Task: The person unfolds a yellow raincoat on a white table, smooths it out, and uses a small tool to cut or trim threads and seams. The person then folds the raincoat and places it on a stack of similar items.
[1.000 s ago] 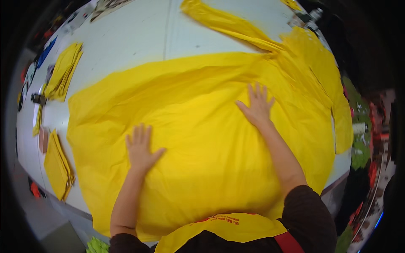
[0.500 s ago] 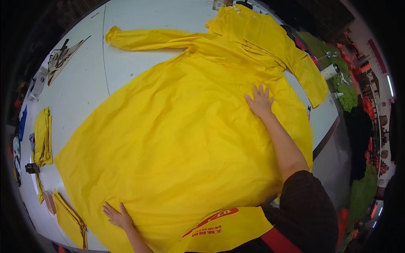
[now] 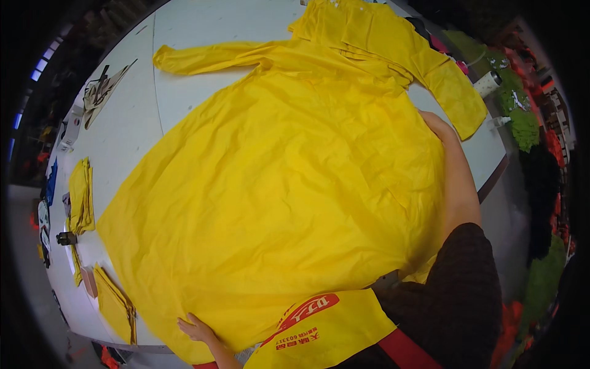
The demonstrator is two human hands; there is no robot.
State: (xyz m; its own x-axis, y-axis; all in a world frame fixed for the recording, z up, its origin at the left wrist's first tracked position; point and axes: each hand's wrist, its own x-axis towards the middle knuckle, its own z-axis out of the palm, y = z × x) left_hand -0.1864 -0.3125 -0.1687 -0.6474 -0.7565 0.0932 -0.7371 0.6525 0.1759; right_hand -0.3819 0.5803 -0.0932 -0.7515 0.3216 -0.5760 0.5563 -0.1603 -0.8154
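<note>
Large yellow garment (image 3: 289, 203) spread flat across white table (image 3: 184, 92), creased, sleeve stretched far left. Left hand (image 3: 195, 329) open, fingers flat on near hem. Right hand (image 3: 437, 125) at right edge, grip cannot be told. Folded yellow pieces (image 3: 80, 195) lie left.

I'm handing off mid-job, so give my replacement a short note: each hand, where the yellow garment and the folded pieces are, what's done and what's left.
Left hand: flat on the near left hem of the yellow garment.
Right hand: at its right edge, fingers hidden by the cloth.
Garment: spread over the white table, one sleeve out far left.
Folded yellow pieces: along the table's left edge.
Done: laid out mostly flat.
Left: creases remain; not folded.
</note>
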